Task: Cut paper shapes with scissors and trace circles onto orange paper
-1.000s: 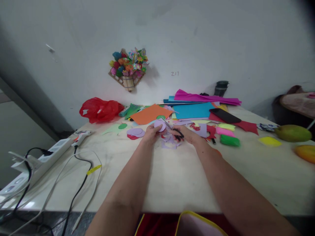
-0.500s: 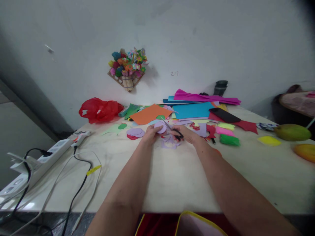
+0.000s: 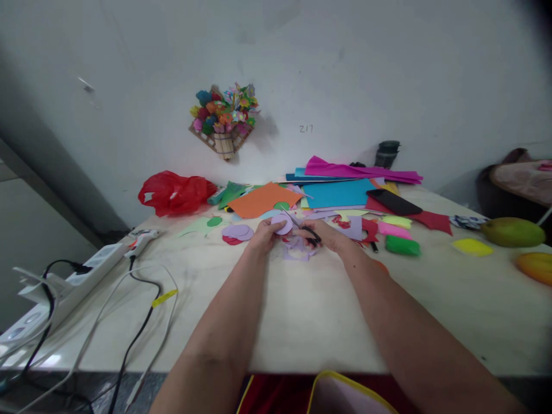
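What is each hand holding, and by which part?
The left hand holds a purple paper disc by its left edge; the right hand holds scissors by their black handles.

Dim light, lower-left glare on table, darkened upper-right corner, soft fine detail

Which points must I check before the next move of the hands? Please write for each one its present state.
1. Left hand grips the purple circle: ok.
2. Right hand holds the scissors by the black handles: ok.
3. Scissor blades point away from the person's body: ok.
4. Blades apart from the purple circle: cannot tell; they overlap closely in this view.
5. Table below the hands free of scraps: not ok; a purple scrap lies there.
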Action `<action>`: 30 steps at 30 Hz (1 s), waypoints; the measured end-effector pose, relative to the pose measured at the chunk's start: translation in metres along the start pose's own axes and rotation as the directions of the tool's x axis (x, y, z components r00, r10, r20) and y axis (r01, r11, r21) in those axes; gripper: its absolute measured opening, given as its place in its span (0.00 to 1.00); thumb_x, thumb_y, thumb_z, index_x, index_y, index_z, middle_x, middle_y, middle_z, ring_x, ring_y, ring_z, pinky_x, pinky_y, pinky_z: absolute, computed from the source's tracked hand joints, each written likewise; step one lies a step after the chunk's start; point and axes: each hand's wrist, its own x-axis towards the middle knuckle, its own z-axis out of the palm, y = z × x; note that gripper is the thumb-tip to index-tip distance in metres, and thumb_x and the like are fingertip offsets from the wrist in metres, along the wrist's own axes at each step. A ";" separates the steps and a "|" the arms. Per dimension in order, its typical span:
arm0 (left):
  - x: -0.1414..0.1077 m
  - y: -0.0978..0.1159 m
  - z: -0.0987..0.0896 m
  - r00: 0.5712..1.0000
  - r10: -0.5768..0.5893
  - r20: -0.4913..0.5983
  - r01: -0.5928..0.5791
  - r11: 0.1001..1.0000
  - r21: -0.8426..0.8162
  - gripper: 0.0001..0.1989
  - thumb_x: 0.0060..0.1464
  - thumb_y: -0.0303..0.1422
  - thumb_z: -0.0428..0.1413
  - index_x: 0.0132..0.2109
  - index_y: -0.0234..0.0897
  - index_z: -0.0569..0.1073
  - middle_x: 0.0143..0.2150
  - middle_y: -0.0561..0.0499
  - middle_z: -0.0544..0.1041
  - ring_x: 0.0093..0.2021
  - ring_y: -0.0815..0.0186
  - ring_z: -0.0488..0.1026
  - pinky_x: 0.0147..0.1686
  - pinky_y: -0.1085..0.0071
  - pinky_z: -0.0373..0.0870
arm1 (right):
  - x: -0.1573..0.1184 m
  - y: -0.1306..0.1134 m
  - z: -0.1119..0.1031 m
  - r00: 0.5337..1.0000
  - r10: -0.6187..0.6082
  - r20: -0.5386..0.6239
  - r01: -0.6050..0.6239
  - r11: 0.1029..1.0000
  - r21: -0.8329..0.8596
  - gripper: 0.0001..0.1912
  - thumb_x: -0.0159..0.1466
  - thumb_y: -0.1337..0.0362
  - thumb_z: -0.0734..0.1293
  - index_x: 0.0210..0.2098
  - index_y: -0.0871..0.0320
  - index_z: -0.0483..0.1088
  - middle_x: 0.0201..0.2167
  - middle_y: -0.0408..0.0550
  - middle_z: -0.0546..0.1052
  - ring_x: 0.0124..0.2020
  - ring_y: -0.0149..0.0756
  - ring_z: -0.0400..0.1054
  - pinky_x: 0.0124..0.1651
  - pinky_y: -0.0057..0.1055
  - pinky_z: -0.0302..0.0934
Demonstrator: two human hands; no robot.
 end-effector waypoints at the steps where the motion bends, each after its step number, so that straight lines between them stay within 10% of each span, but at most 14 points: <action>1: 0.000 0.000 0.000 1.000 0.000 0.002 0.000 1.000 0.002 0.13 0.38 0.32 0.63 0.31 0.28 0.73 0.24 0.47 0.75 0.22 0.66 0.71 0.24 0.69 0.68 | 0.000 0.000 0.000 1.000 0.003 -0.003 -0.003 1.000 -0.004 0.16 0.54 0.53 0.66 0.24 0.60 0.62 0.15 0.41 0.68 0.14 0.24 0.60 0.14 0.22 0.45; 30: 0.003 -0.001 -0.003 0.996 0.000 -0.084 -0.003 1.000 -0.031 0.13 0.39 0.30 0.63 0.34 0.28 0.74 0.29 0.44 0.77 0.26 0.64 0.73 0.26 0.70 0.72 | 0.003 0.000 0.002 0.999 0.002 -0.049 0.001 0.998 0.057 0.15 0.50 0.56 0.68 0.21 0.59 0.61 0.12 0.38 0.63 0.12 0.23 0.55 0.15 0.23 0.46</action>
